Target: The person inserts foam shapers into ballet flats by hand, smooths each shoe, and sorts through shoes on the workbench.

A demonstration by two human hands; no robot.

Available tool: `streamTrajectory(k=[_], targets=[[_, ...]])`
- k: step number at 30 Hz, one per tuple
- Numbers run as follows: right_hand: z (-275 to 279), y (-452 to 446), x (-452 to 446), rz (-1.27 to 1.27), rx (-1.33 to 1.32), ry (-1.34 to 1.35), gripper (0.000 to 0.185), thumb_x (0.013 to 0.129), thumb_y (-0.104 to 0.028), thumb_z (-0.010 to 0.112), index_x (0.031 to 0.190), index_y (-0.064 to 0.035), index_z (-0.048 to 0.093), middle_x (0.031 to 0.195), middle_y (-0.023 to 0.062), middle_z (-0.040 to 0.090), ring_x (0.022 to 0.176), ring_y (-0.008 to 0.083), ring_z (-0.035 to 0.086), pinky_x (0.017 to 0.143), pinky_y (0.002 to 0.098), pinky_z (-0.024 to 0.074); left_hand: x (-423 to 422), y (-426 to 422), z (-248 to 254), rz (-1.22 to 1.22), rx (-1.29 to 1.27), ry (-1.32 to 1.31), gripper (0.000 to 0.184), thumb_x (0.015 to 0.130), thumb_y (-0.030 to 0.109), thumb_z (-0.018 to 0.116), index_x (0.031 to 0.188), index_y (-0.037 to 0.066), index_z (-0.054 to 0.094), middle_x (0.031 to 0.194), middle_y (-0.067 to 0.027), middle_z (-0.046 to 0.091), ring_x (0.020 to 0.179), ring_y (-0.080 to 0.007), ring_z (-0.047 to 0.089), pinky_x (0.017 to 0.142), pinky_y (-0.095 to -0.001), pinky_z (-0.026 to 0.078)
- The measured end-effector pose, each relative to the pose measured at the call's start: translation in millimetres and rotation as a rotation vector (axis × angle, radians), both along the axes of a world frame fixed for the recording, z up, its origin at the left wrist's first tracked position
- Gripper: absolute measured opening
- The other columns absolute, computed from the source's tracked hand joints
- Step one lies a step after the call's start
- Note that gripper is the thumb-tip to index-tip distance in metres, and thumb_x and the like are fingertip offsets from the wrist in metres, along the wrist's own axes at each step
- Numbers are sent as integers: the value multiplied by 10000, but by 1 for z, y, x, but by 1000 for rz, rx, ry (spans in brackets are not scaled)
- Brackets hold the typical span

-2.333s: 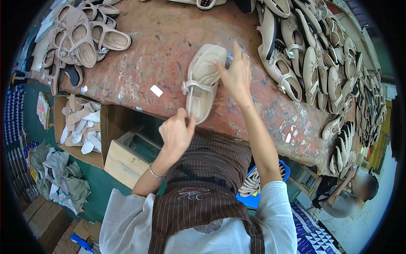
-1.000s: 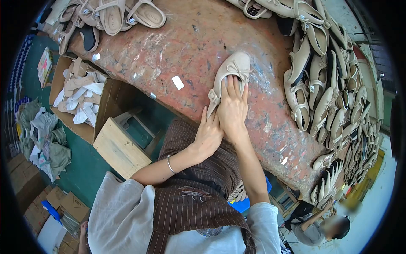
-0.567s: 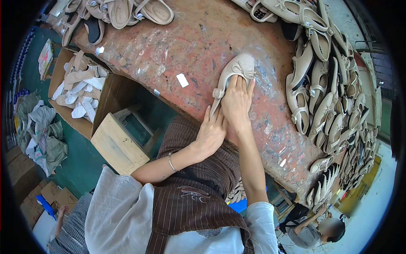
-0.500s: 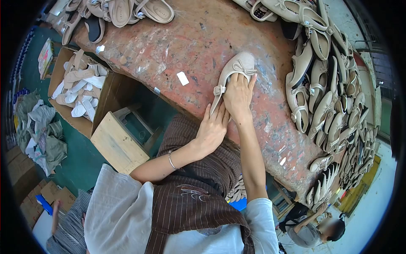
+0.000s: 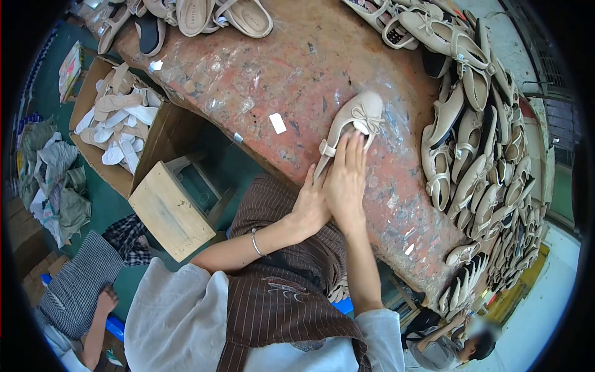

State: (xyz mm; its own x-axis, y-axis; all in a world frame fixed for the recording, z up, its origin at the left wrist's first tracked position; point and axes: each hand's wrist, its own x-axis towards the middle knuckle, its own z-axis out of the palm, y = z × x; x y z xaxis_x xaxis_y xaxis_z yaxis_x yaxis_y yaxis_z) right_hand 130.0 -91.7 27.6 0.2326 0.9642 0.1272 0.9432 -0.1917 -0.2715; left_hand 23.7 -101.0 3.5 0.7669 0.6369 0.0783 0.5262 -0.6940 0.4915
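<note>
A beige shoe (image 5: pixel 357 111) with a bow and a side strap lies on the worn red table (image 5: pixel 248 80), toe pointing away from me. My right hand (image 5: pixel 346 183) lies over the shoe's opening, its fingers stretched out and the tips inside on the insole. Beside the shoe's heel, my left hand (image 5: pixel 312 201) holds the near end, partly hidden by my right hand. White padding shows inside the shoe, ahead of my right fingertips.
Piled beige shoes (image 5: pixel 471 136) cover the table's right side. More shoes (image 5: pixel 195 15) lie at the upper left. A white label (image 5: pixel 277 123) rests left of the shoe. Below are an insole box (image 5: pixel 118 124) and a wooden stool (image 5: pixel 171 211). Two other people (image 5: pixel 80 304) (image 5: pixel 443 347) are nearby.
The sandal-like piece seen first is gone from my hands, and the bowed shoe is there. My right fingers have drawn back toward the heel. Another person has come farther into view at lower left.
</note>
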Motion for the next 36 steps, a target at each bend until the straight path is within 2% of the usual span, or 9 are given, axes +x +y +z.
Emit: streamTrajectory(k=[5,9,13,15,22,28,31,34,36], targets=[[17,47,28,-70,-328,142,581,833,-55,563,1367,128,428,1416,341,431,1347,469,410,1165,623,170,1,-1,5,-16,68,38,457,819,129,576,1224,-82,598,1249,-270,567,1285,-403,481,1117,-592,327],[-10,38,8,-84,116,-287,436,834,-82,541,1228,102,516,1207,289,574,1211,432,519,1141,672,143,-3,-4,3,-61,55,96,459,849,154,541,1234,-92,581,1306,-262,551,1304,-389,469,1117,-572,330],[-8,59,34,-64,-305,-176,264,832,-136,561,986,66,634,1043,248,630,1077,405,589,1139,690,78,1,-3,6,-34,93,97,489,841,136,535,1269,-101,548,1321,-268,539,1315,-400,460,1121,-569,325],[-8,55,34,-89,-269,-233,250,823,-172,586,939,29,678,987,220,653,1053,367,615,1143,692,79,4,5,10,-35,131,126,493,850,143,515,1278,-100,537,1339,-274,524,1322,-397,456,1129,-562,314],[-35,61,60,107,-310,-276,510,740,-503,676,829,-2,720,899,239,689,924,394,657,1100,703,134,0,-5,15,-19,218,238,586,904,230,457,1417,-53,470,1442,-224,484,1433,-405,328,1138,-580,279],[-38,66,74,94,-396,-97,501,751,-373,704,958,83,685,1007,301,650,1075,482,579,1097,711,130,15,-12,-6,111,247,140,557,888,232,486,1386,-15,519,1444,-192,487,1414,-349,372,1119,-581,319],[-9,57,62,175,-294,-190,455,790,-251,674,1068,110,668,1104,297,653,1130,434,589,1122,620,229,25,2,-3,216,110,-8,449,879,200,521,1264,-17,595,1356,-199,520,1352,-350,422,1096,-582,342],[53,31,69,237,-300,680,414,812,-81,621,1186,96,645,1195,270,652,1173,346,605,1111,473,342,30,26,6,174,114,-19,339,859,187,568,1114,-25,637,1185,-159,567,1228,-342,501,970,-549,453],[59,-5,72,59,11,884,417,818,-2,581,1226,59,644,1204,244,663,1156,301,621,1069,399,392,19,57,17,145,101,-254,388,813,133,587,1162,-37,608,1176,-188,579,1208,-359,531,904,-482,512]])
